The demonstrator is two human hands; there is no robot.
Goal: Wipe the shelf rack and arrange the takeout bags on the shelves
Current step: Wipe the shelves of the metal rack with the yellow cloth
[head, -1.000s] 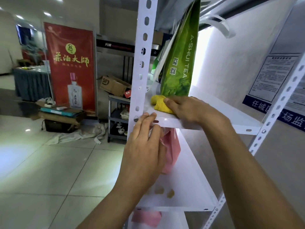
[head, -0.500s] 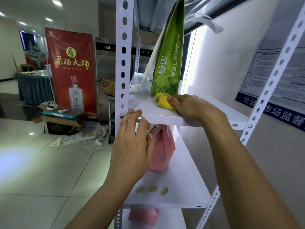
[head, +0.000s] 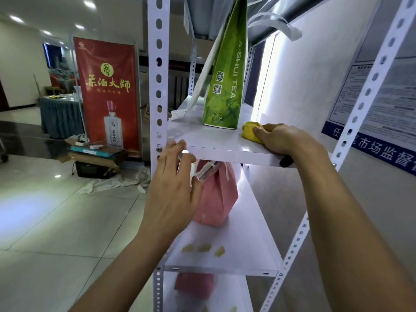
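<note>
The right hand (head: 280, 138) lies on the upper shelf (head: 216, 140) of the white metal rack (head: 159, 86), its fingers curled over a crumpled yellow cloth (head: 251, 131) and pressing it to the smooth, glossy board near the front edge. The cloth is soft and bunched into a lump, just to the right of the green bag (head: 226, 86). That bag stands upright on the same shelf, tall and flat-sided, of printed paper with "A-SHUI TEA" and two square codes down its side; white strap handles trail from its top.

The left hand (head: 173, 190) is spread open, fingers straight, fingertips (head: 177, 145) touching the front lip of the upper shelf beside the perforated upright post. It holds nothing.

Below the green bag, on the next shelf down, a pink bag (head: 217, 194) sits, soft and rounded, gathered at the top with a paper tag. A few yellowish smudges (head: 203, 248) mark that shelf's front. A second pink shape (head: 194, 287) shows blurred on the shelf under it.

Left of the rack stands a red banner (head: 108, 93) on a pale tiled floor (head: 56, 210).
</note>
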